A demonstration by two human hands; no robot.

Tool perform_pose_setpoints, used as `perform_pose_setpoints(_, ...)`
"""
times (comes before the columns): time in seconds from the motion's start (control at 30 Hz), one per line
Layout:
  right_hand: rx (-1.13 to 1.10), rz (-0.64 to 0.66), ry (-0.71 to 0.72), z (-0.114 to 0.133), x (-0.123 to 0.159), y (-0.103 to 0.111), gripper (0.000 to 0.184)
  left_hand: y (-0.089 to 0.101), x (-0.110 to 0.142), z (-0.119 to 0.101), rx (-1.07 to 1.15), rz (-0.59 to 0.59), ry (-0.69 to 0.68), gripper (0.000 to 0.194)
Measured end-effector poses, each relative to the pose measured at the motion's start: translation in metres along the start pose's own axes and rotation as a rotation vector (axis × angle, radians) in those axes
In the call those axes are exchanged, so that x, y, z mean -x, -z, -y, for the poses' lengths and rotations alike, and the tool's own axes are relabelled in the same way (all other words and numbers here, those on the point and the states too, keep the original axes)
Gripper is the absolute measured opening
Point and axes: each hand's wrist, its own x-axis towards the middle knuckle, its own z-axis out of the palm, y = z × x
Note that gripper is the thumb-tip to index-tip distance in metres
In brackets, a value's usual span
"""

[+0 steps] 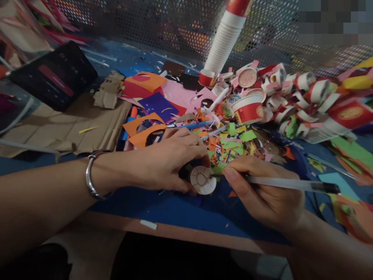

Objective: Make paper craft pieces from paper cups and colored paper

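Holding round, ink-ruled disc (203, 180) in left hand (175, 159); gripping slim plastic pen (279, 182), set to disc, in right hand (268, 194). Noting jagged paper scraps (233, 144) and ribbed cup stack (224, 39) beyond disc.

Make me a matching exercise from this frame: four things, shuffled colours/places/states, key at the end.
Things
1. disc
2. pen
3. bracelet
4. cardboard

Matches
A. brown, with a yellow strip lying on it
B. white, marked with dark lines, at the fingers of the left hand
C. silver, worn on the left arm
D. held in the right hand

Pairs: 1-B, 2-D, 3-C, 4-A
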Motion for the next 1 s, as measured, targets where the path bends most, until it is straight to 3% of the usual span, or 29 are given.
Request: perform_pose_setpoints(1.0,-0.022,0.049,-0.010,0.0020,0.0022,0.0018,0.014,-0.0067,-0.0003,0.0039,0.036,-0.050,-0.038,0.042)
